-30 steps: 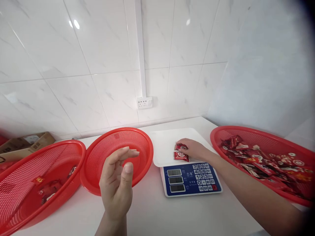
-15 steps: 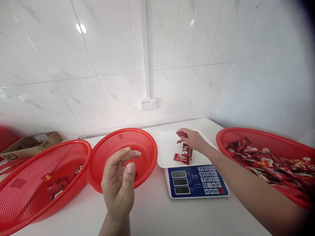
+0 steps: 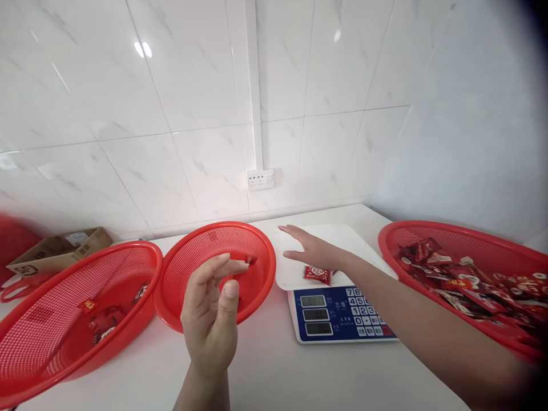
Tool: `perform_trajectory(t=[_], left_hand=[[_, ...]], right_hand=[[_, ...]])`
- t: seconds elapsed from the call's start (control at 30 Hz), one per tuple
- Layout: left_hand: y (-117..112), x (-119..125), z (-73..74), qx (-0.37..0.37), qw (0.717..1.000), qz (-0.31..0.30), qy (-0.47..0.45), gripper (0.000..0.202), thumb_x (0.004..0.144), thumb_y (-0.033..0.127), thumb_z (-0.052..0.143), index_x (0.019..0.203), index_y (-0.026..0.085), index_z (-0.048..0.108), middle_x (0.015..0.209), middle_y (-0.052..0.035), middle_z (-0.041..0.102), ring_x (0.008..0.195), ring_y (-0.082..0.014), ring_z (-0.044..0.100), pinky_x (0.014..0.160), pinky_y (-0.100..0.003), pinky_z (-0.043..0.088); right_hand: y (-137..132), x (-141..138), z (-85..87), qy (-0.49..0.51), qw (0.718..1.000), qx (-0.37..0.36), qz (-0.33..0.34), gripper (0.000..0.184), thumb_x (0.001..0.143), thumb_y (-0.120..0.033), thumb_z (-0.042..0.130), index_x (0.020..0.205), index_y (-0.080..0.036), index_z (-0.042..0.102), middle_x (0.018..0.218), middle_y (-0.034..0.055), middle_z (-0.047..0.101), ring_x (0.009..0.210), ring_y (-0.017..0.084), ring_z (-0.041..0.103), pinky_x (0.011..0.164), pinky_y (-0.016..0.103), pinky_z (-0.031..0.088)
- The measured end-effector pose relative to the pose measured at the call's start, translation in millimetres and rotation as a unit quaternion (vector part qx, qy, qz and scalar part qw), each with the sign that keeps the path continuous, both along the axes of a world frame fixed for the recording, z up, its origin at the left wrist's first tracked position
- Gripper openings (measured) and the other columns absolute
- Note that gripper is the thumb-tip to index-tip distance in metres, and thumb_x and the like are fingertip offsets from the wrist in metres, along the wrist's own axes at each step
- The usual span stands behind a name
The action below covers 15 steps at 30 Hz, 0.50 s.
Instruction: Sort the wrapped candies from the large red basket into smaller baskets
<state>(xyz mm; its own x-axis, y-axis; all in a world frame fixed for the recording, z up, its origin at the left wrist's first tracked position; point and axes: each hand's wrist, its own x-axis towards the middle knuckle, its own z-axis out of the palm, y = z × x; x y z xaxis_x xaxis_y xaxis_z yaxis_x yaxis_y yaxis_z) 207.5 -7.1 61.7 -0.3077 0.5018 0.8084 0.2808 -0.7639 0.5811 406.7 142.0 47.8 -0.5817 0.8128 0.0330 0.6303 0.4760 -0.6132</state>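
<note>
My right hand (image 3: 309,249) is over the white pan (image 3: 355,245) of a digital scale (image 3: 342,315), fingers stretched toward the middle basket and nothing in them. Just below it a red-wrapped candy (image 3: 317,274) lies on the pan; my hand and forearm partly cover that area. My left hand (image 3: 212,317) is raised in front of the middle red basket (image 3: 265,291), palm turned inward, fingers apart and holding nothing. Inside that basket a small red candy (image 3: 250,260) shows near the right wall; my left hand hides part of the inside.
A red basket (image 3: 432,225) heaped with wrapped candies (image 3: 466,279) stands at the right. At the left is another red basket (image 3: 141,248) with several candies. Behind it sits a cardboard box (image 3: 55,251). A power socket (image 3: 260,179) is on the tiled wall.
My right hand has let go of the candy it held and moved left, its fingers now spread. A candy now shows in the middle basket. My left hand is nearly unmoved.
</note>
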Motion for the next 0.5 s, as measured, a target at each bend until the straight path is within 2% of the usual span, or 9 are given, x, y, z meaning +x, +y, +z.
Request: perform_trajectory(t=[0.1,0.17,0.27,0.37,0.5], left_hand=[[-0.8,-0.5,0.4,0.011,1.0,-0.008,-0.002,0.026,0.09,0.018,0.054,0.115,0.023,0.059,0.092,-0.0016,0.07,0.088,-0.0144,0.066,0.083,-0.03,0.053],[-0.5,0.1,0.0,0.006,1.0,-0.005,0.004,0.026,0.09,0.019,0.054,0.115,0.023,0.059,0.092,-0.0017,0.07,0.088,-0.0143,0.066,0.083,-0.03,0.053],[1.0,2.4,-1.5,-0.008,1.0,0.005,0.03,0.026,0.09,0.019,0.054,0.115,0.023,0.058,0.091,-0.0014,0.07,0.088,-0.014,0.066,0.083,-0.03,0.052],[2.0,4.4,-2.9,-0.014,0.998,0.017,0.055,0.026,0.09,0.018,0.054,0.116,0.023,0.057,0.093,-0.0011,0.07,0.09,-0.0135,0.066,0.085,-0.029,0.051],[0.9,4.4,-3.4,-0.009,0.997,0.033,0.069,0.028,0.09,0.017,0.054,0.117,0.023,0.056,0.093,-0.0008,0.069,0.09,-0.0133,0.066,0.086,-0.03,0.051]], right_hand=[[-5.9,29.6,-22.5,-0.117,0.992,-0.008,-0.05,0.074,0.08,-0.052,0.058,0.146,-0.027,0.035,0.155,0.0084,0.023,0.143,0.032,0.011,0.112,0.057,0.018],[-11.3,47.5,-35.7,-0.161,0.985,-0.015,-0.066,0.072,0.079,-0.055,0.056,0.144,-0.028,0.039,0.154,0.0081,0.026,0.143,0.035,0.011,0.11,0.061,0.019],[-17.4,62.0,-46.3,-0.172,0.982,-0.004,-0.074,0.062,0.084,-0.052,0.048,0.138,-0.022,0.048,0.148,0.0099,0.037,0.139,0.032,0.026,0.109,0.051,0.027],[-15.4,63.3,-49.1,-0.149,0.986,0.042,-0.064,0.047,0.085,-0.038,0.046,0.126,-0.02,0.058,0.135,0.0089,0.052,0.124,0.026,0.046,0.103,0.038,0.037],[-4.1,58.7,-51.2,-0.159,0.978,0.101,-0.091,0.037,0.08,-0.018,0.045,0.113,-0.018,0.062,0.112,0.0092,0.064,0.105,0.024,0.055,0.09,0.033,0.041]])
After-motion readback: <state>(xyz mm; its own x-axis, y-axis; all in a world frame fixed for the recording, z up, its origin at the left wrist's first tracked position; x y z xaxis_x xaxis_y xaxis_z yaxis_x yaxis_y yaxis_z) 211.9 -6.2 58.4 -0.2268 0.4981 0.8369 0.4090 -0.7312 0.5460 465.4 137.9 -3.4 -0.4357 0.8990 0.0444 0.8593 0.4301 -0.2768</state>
